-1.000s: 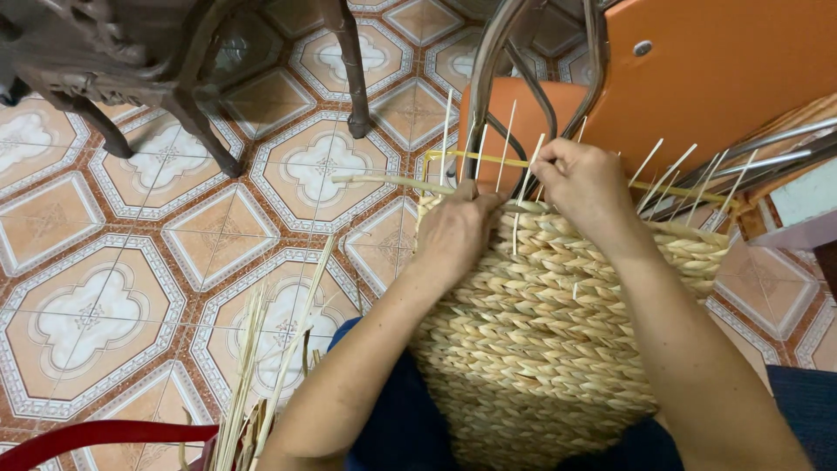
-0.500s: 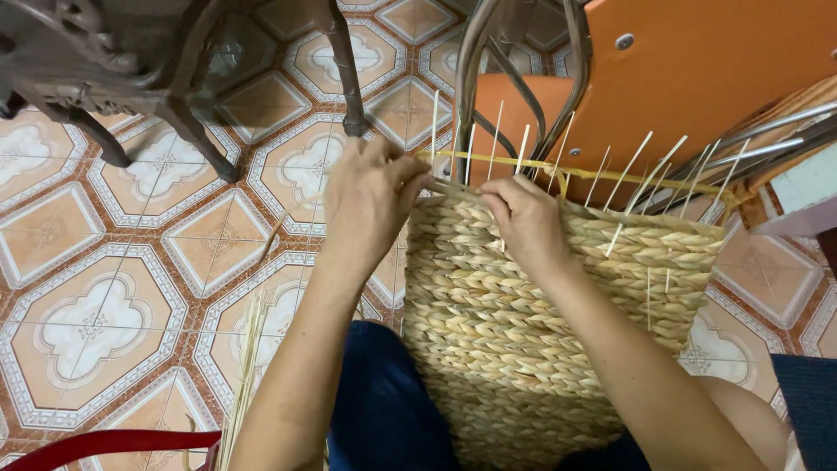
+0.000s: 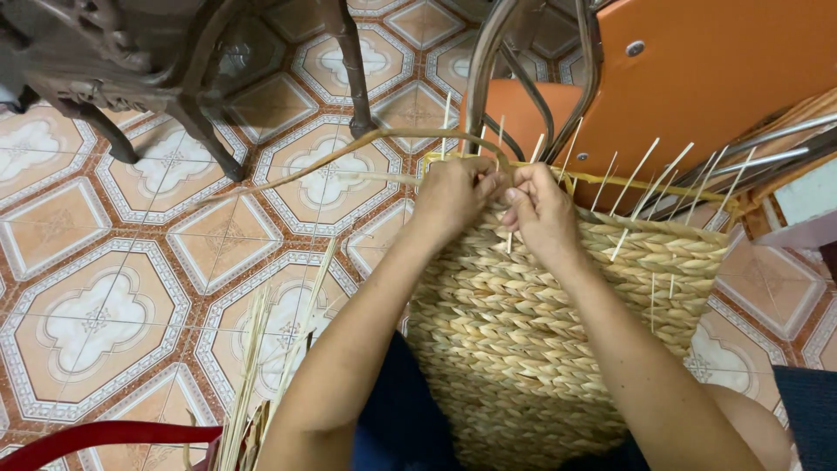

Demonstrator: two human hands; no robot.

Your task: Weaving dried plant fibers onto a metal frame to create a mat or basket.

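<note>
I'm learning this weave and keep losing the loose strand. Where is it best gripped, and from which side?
Probably close to the basket rim, where the strand leaves the weave and both hands, left hand and right hand, pinch now. Come from above the rim: the strand arcs away left over the floor, so its far end hangs free and would give little control.

Even, soft daylight-like illumination fills the scene, with no single strong source evident; shadows are faint and diffuse, gathering mainly beneath the dark chair frame [image 3: 131, 70] at upper left. Mild sheen appears on the glossy floor tiles [image 3: 96, 314] and on the curved metal tubing [image 3: 488, 61], without blown-out glare. Focus is sharp on the woven basket [image 3: 558, 331] and both hands, while the wide lens bends lines toward the edges and the near forearms and bottom corners look slightly soft.
</note>
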